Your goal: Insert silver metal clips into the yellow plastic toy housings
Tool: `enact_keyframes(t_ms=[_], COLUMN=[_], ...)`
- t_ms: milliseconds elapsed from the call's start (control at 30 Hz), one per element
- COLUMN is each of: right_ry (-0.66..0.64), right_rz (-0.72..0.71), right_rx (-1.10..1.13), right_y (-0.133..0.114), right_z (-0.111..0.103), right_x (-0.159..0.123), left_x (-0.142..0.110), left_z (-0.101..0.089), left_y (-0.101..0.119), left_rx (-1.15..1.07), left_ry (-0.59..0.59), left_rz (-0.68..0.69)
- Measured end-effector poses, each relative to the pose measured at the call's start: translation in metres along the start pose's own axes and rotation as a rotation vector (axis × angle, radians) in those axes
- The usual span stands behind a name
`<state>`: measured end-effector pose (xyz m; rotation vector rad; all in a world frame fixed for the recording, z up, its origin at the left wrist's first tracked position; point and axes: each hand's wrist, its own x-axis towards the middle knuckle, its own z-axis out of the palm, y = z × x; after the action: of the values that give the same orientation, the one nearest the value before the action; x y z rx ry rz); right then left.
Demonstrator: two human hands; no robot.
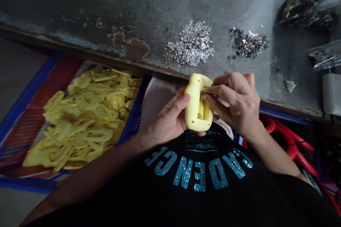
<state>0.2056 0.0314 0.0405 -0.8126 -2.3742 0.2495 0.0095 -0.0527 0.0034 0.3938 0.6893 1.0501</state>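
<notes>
My left hand [166,120] grips a yellow moulded plastic piece [194,103] from the lower left, with its thumb across the front. The piece has a rounded outline and a rectangular slotted recess near its lower end. My right hand [234,104] holds its upper right edge, thumb and forefinger pinched together there. Whatever lies between those fingertips is too small to make out. Both hands are over my black shirt with its blue sequinned lettering, just below the table edge.
To the left stands a blue and red basket [34,92] heaped with similar yellow pieces. On the worn metal table [106,7] lie silver sequins [191,43], a darker sequin pile [247,43], plastic bags [309,3] and a white block [331,94]. Red objects [290,142] sit below right.
</notes>
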Motion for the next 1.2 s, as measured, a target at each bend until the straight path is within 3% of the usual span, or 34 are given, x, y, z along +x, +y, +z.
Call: enact_keyframes(t_ms=[233,400,500,767,1033,1100,1200], right_ry=[0.029,-0.146,-0.221,-0.036,0.009,-0.021,-0.177], right_rz=[0.028,0.072,0.078,0.125,0.107,0.099,0.086], right_rx=[0.216,0.443,0.468,0.394,0.352,0.355,0.417], right_y=[0.009,0.022,0.026,0.021,0.028,0.028,0.032], right_z=[-0.012,-0.01,-0.006,0.006,0.009,0.009,0.006], right_x=[0.001,0.015,0.018,0.006,0.009,0.016,0.031], left_x=[0.001,0.0,-0.004,-0.015,0.006,0.014,0.022], left_z=[0.001,0.007,0.006,-0.016,-0.035,-0.032,-0.028], left_y=[0.002,0.0,-0.003,-0.008,-0.009,-0.002,0.014], left_rx=[-0.041,0.049,0.132,0.35,0.283,0.17,0.017], left_ry=[-0.067,0.025,0.116,0.213,0.281,0.234,0.034], left_rz=[-0.009,0.049,0.135,0.137,0.204,0.183,0.081])
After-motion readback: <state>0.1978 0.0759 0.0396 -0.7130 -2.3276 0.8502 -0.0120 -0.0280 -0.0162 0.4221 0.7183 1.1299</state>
